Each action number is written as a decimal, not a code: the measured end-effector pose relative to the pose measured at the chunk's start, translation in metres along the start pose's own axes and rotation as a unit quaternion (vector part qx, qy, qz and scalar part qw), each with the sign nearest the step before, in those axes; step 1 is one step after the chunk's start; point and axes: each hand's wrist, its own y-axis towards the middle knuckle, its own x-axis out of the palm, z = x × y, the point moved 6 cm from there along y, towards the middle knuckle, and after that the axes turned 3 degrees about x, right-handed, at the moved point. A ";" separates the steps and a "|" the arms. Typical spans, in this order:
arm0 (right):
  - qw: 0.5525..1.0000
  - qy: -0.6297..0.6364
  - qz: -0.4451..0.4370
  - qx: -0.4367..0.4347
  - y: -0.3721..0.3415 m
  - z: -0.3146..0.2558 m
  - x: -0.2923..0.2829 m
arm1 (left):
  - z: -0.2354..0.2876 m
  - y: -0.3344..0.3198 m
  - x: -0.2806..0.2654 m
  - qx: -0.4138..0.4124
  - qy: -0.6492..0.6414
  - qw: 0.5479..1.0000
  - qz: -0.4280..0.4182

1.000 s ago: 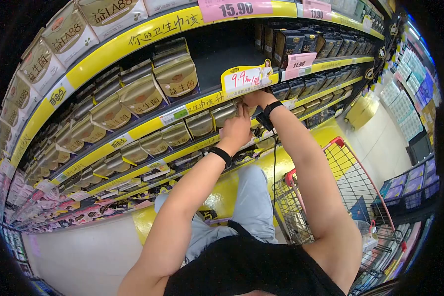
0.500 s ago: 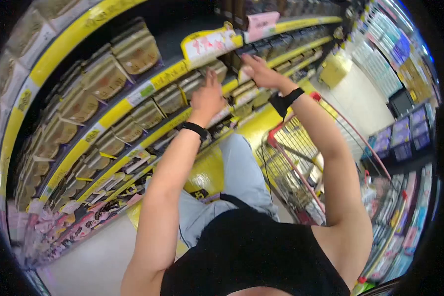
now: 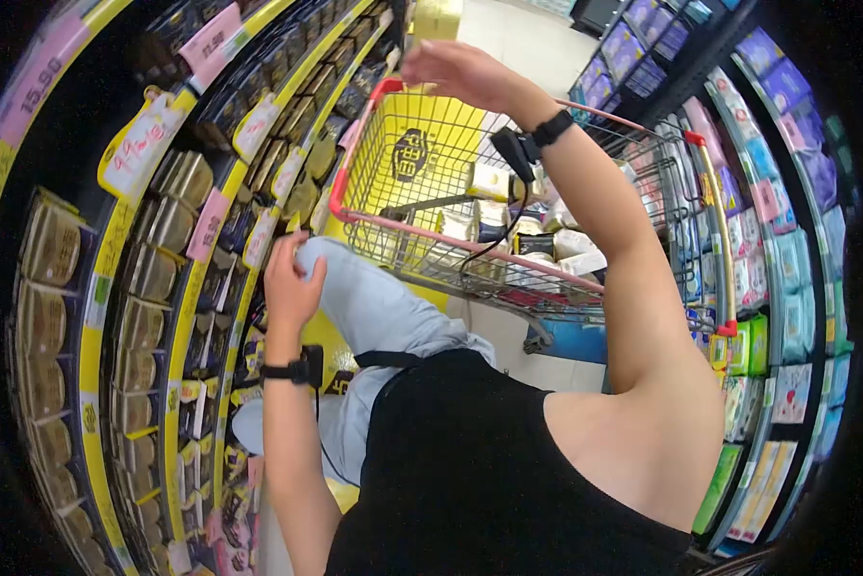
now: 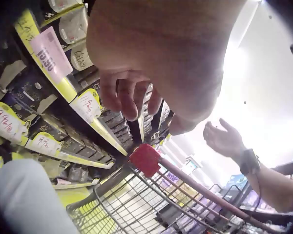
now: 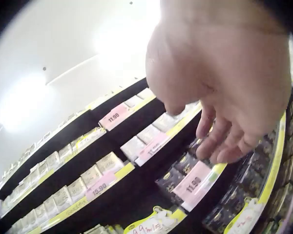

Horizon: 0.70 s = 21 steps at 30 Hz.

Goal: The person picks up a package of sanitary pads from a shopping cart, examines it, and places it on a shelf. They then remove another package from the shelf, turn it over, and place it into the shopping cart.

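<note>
My left hand point(image 3: 292, 293) hangs above my knee beside the lower shelves, its fingers loosely bent and nothing in them. Over the far end of the shopping cart point(image 3: 403, 248) is my right hand point(image 3: 465, 75), also empty, with the fingers stretched toward the shelf side. The left wrist view shows the cart's red corner point(image 4: 145, 160) below the left hand's fingers. In the right wrist view, the fingers overlap dark boxed packs point(image 5: 188, 163) on a shelf. White and dark packs point(image 3: 489, 221) lie inside the cart.
Shelves of gold-and-dark packs point(image 3: 43, 322) line my left, with pink price tags point(image 3: 211, 43) and yellow-edged signs point(image 3: 143, 144) jutting out. More shelves of colourful packs point(image 3: 791, 288) stand at the right. A gold box point(image 3: 438, 19) sits on the floor past the cart.
Both hands have come away from the shelf where they were among the packs. My view has turned right, bringing the cart in front. The right hand has moved over the cart.
</note>
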 end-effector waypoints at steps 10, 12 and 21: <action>0.624 -0.601 0.403 0.296 -0.245 0.110 -0.334 | -0.136 -0.213 0.016 -0.239 -0.134 0.959 0.075; 0.690 -0.536 0.320 0.366 -0.304 0.171 -0.358 | -0.152 -0.261 0.013 -0.305 -0.178 0.928 0.120; 0.648 -0.604 0.211 0.412 -0.241 0.161 -0.260 | -0.126 -0.228 0.006 -0.292 -0.179 0.929 0.143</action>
